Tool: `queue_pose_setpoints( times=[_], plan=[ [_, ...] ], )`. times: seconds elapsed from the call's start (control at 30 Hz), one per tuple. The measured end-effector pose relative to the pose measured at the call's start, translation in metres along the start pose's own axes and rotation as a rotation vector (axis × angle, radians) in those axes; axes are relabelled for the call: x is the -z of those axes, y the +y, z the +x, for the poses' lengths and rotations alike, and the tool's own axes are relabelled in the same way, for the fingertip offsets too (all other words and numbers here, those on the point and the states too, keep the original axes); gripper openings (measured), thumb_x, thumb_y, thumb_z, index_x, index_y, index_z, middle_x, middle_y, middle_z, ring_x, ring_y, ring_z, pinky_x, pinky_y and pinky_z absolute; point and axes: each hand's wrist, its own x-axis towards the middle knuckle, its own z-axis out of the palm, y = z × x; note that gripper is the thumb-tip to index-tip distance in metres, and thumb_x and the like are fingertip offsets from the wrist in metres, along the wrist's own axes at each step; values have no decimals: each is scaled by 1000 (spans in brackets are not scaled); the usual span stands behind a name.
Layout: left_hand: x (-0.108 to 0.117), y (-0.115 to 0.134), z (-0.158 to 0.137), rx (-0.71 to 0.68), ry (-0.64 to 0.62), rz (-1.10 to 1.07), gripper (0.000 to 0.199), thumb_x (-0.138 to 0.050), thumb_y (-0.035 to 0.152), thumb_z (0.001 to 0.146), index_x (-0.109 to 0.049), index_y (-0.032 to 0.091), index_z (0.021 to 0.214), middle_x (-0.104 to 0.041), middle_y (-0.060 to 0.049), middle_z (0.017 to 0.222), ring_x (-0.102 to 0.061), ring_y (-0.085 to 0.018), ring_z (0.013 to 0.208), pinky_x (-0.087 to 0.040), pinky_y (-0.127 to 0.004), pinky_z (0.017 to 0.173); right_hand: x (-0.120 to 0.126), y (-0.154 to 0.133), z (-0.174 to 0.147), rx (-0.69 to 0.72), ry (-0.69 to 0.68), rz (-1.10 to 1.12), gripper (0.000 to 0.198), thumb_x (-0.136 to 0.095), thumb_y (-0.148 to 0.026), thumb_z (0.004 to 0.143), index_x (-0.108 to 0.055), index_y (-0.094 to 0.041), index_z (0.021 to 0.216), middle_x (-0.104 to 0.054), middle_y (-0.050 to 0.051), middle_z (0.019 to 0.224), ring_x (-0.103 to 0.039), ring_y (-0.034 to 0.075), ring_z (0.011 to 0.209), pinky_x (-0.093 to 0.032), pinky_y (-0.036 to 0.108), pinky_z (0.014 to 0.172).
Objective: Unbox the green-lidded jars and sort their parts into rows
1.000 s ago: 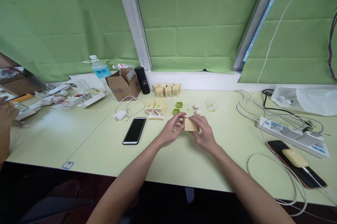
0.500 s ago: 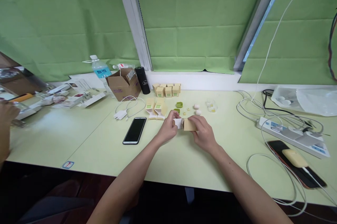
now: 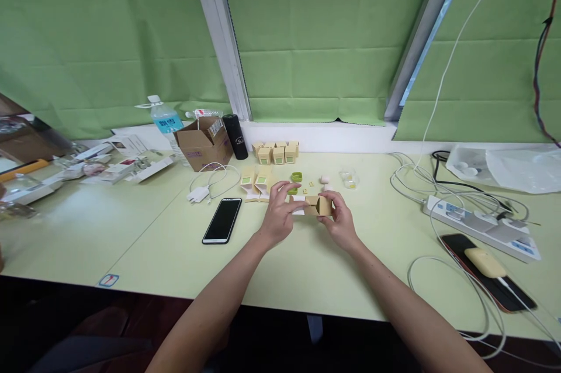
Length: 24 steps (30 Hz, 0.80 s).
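Observation:
My right hand [image 3: 340,223] grips a small tan cardboard box [image 3: 325,206] lying on its side, thumb below and fingers on top. The box's end faces left, with its flaps standing out and a white inner flap [image 3: 298,211] showing. My left hand [image 3: 277,216] is at this end, thumb and index finger apart, the thumb stretched to the flaps; whether it touches them is hard to tell. Just beyond lie two green cases [image 3: 297,176], tiny yellow pieces [image 3: 311,184], pinkish-white pieces [image 3: 325,179] and a clear plastic piece [image 3: 349,179].
Two opened tan boxes [image 3: 263,181] stand left of my hands, and several closed ones [image 3: 279,154] by the wall. A phone [image 3: 222,220], charger [image 3: 198,194], carton [image 3: 204,148] and black bottle [image 3: 235,138] are at left. A power strip [image 3: 480,228], cables and another phone [image 3: 486,273] lie right.
The box in my right hand has turned so its flapped end shows more. My left fingers have spread, with the thumb now reaching to the flaps. The other person's hand at far left has mostly left view.

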Motion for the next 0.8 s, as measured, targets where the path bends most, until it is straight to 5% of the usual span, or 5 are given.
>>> queue_pose_setpoints(
  times=[0.33,0.57,0.67,0.8],
  plan=[
    [-4,15,1,155,34,-61,28,-58,25,94,-68,21,68,-57,-9,129,-39,-31,131,-37,-53,113,-9,7,-3,-46,60,-88,44,-68,-25,77,-53,-26,118,-61,8,120,-62,26,112,-52,46,99],
    [-14,14,-4,293,61,-48,24,-52,31,99,-74,21,100,-54,-13,134,-50,-29,130,-47,-44,104,-17,6,-8,-103,133,-222,46,-73,-41,79,-49,-25,116,-61,9,118,-65,26,102,-57,45,87],
    [-13,17,-5,404,-47,-85,29,-43,33,102,-70,22,106,-67,-10,114,-64,-24,105,-52,-38,90,-20,3,-11,-140,124,-287,52,-75,-46,76,-47,-26,115,-62,9,115,-67,26,95,-58,42,77],
    [-13,22,-3,516,-234,-92,31,-64,46,91,-60,24,113,-71,-6,105,-66,-24,88,-51,-35,76,-24,-4,-17,-217,56,-390,45,-68,-41,79,-46,-27,115,-63,6,107,-68,23,80,-55,36,60]
  ],
)
